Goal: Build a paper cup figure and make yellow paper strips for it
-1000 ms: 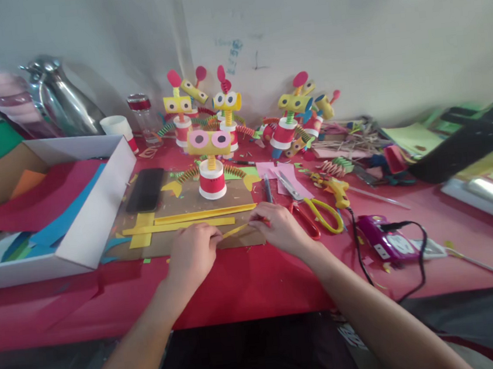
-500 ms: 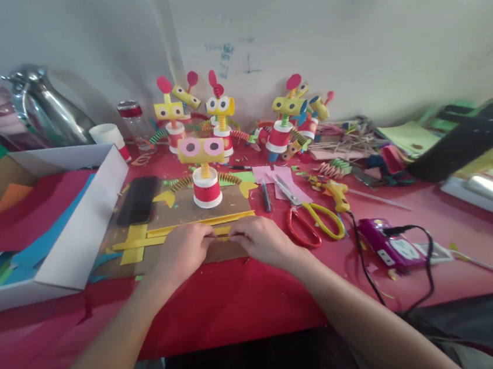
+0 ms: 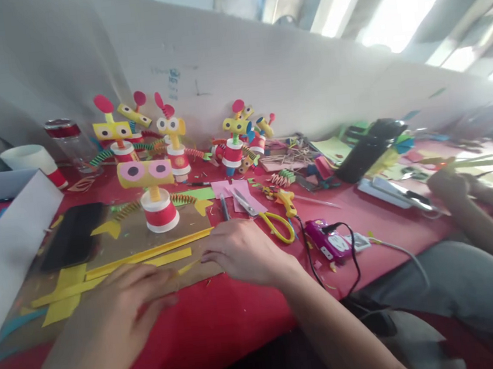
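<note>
Hiding left end of short yellow strip (image 3: 189,267): left hand (image 3: 124,300), blurred, palm down, thumb apart from fingers; cannot tell whether it grips. White box (image 3: 23,240) cut off at left; part of scissors (image 3: 245,201) behind right hand (image 3: 245,252). Right hand arched, wrist toward near right, thumb and fingertips pinching strip's right end. Strip between hands, over near edge of cardboard (image 3: 131,239), long axis slanting near left to far right, beside longer yellow strips (image 3: 148,254).
</note>
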`<state>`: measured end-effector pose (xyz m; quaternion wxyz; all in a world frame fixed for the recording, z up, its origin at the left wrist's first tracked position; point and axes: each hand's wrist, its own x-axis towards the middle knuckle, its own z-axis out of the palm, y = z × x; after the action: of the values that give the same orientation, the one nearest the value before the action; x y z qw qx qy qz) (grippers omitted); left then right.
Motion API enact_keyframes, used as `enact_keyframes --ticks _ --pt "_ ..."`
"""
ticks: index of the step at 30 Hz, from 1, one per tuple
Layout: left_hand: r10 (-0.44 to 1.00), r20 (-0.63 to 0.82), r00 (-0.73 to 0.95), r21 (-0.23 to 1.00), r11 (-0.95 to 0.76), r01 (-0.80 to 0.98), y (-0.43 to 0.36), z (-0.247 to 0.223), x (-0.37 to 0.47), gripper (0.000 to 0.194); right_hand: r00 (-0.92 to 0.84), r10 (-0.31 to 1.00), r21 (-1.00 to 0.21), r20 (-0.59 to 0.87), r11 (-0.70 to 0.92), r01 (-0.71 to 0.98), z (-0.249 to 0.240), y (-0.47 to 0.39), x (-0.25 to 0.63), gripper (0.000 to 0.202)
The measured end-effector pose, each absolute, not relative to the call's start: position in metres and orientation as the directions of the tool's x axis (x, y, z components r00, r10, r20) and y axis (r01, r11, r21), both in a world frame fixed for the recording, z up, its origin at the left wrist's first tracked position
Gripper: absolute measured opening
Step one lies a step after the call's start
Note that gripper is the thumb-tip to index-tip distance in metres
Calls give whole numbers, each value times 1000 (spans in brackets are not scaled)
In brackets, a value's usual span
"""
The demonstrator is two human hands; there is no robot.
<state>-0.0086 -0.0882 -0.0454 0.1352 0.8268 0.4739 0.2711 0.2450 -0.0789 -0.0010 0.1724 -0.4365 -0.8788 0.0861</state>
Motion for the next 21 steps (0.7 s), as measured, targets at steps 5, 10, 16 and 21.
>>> enact_keyframes --ticks 5,10,16,21 --pt "907 341 249 618 -416 668 -105 -16 27 22 -366 792 -486 489 596 640 22 -95 240 14" --pt "988 95 -118 974 -68 214 -114 -8 38 26 -166 916 -853 365 401 335 -1 -109 228 51" --pt "973 -172 -151 916 102 -387 -114 -25 35 25 -305 909 -781 285 405 476 -25 -117 215 15" --pt "806 174 -566 983 -172 57 -118 -32 10 34 -354 879 -648 319 475 596 -37 -92 225 17"
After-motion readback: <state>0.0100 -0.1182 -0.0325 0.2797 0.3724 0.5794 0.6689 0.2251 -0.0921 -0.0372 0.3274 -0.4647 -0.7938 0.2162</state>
